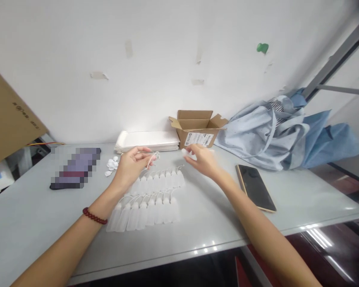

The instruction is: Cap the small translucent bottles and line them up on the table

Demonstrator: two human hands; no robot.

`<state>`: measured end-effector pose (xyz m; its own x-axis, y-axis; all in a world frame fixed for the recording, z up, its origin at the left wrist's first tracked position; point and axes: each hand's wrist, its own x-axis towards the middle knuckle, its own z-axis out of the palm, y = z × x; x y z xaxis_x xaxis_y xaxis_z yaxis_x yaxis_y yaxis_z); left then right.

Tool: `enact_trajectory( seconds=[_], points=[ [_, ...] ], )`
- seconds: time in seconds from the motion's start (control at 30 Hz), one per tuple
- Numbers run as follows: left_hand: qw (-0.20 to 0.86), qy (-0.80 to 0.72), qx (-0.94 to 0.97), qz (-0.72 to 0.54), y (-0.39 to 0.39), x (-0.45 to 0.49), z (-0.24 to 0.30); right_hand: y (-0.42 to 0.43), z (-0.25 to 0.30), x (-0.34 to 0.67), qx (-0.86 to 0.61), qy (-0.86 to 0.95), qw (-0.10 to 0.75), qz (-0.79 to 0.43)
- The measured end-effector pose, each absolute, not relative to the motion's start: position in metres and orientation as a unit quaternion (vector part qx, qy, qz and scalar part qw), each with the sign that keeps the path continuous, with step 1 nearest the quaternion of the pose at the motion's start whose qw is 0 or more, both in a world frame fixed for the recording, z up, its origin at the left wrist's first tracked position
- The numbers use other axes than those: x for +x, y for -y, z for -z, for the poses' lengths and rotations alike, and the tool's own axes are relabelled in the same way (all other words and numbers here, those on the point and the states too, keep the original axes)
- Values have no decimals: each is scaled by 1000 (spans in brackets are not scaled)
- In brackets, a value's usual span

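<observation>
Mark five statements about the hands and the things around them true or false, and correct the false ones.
1. The left hand holds white cord. True.
2. A dark red bracelet circles the right wrist. False: the dark red bracelet is on the left wrist.
3. Translucent pieces lie in two rows on the table. True.
4. The small cardboard box is closed. False: the small cardboard box has its flaps open.
5. Light blue cloth lies to the right of that box. True.

Two hands [134,164], two rows translucent pieces [142,216], one bracelet [94,216].
</observation>
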<state>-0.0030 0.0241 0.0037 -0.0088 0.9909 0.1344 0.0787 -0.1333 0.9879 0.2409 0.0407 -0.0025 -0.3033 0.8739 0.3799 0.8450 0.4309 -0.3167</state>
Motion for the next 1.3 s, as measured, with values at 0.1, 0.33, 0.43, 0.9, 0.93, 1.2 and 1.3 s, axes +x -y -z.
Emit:
enact_trajectory(
  seconds=[0.1, 0.33, 0.43, 0.9, 0.93, 1.2, 1.3],
  points=[
    [499, -450, 551, -494, -15, 7, -5, -34, 11, 221, -445, 832, 323, -74],
    [515, -441, 566, -469, -8, 12, 0, -19, 20, 200, -378, 847, 354, -122],
    [502, -456, 571, -462, -8, 11, -2, -18, 22, 200, -359, 848, 366, -133],
    [433, -464, 644, -427, -6, 7, -8, -11, 26, 193, -348, 835, 406, -132],
    [438, -468, 643, -420, -6, 6, -8, -11, 27, 192, -350, 832, 409, -136],
    [427, -470, 659, -402, -3, 9, -12, -6, 13, 186, -371, 698, 433, -434],
    [403, -463, 673, -413, 1, 9, -15, -5, 4, 186, -322, 582, 437, -606]
  ],
)
